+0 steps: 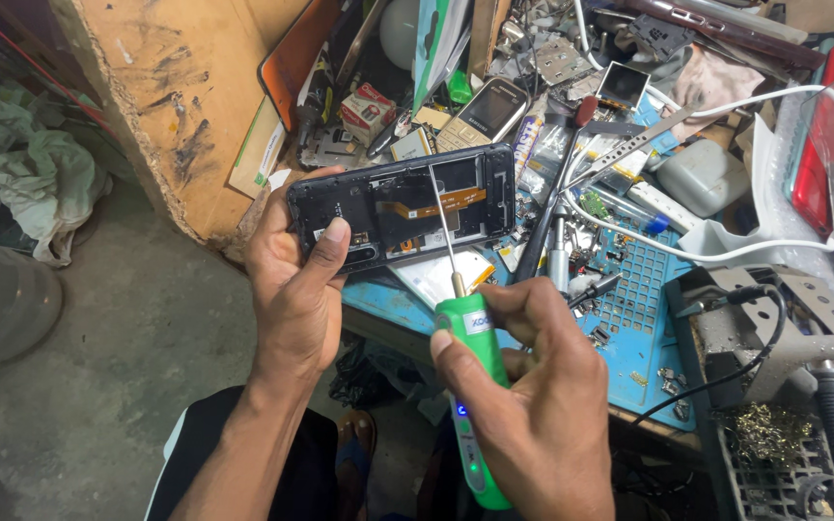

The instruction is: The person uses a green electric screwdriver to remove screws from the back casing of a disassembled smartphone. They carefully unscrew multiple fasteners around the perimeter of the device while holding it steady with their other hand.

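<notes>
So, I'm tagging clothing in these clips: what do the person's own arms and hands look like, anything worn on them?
Both the left hand and right hand are bare: no gloves, and no rings or watch in view. The left forearm is uncovered, with no sleeve showing. The right forearm lies outside the picture.

There is a single view, from a camera worn on the person's head, tilted steeply downward and slightly forward over the lap. It sits close: the left hand (296,289) and right hand (533,405) fill the lower middle of the frame, forearms running out at the bottom edge. The opened phone (403,207) lies near the centre, just past the hands. Beyond it the cluttered tabletop (629,289) stretches to the top and right edges, seen from its near side and cut off there. At the left the view drops past the tabletop's edge to the concrete floor (127,338) below.
</notes>
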